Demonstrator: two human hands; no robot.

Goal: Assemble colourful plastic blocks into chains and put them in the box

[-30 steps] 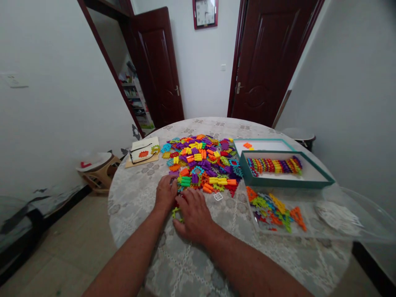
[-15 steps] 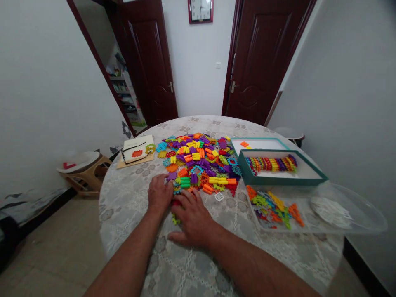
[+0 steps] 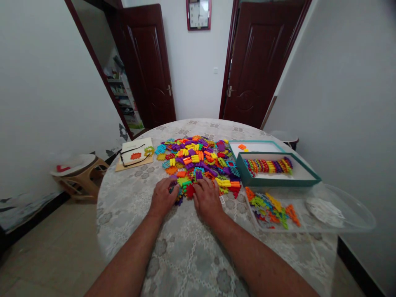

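Observation:
A heap of colourful plastic gear pieces (image 3: 198, 154) in purple, yellow, orange, blue and green lies mid-table. At its near left edge my left hand (image 3: 163, 197) rests with curved fingers and the thumb apart, cupped against a few gears; its fingertips are partly hidden among them. My right hand (image 3: 208, 200) lies palm down at the near edge, fingers extended onto the pieces. Between both hands sit a red gear (image 3: 189, 191) and some green peg-like pieces (image 3: 186, 184). Neither hand lifts anything.
On the right stand a teal-edged box (image 3: 280, 181) with a row of coloured pieces, its lid (image 3: 262, 145) behind, and a clear plastic tray (image 3: 305, 225) with loose parts and a white bundle. Glasses (image 3: 131, 149) lie on a notebook (image 3: 136, 164) at left. A patterned cloth (image 3: 185, 247) covers the table.
My right hand has moved right and slightly forward, away from my left hand. Pieces it covered now show between the hands. The camera view has tilted up a little.

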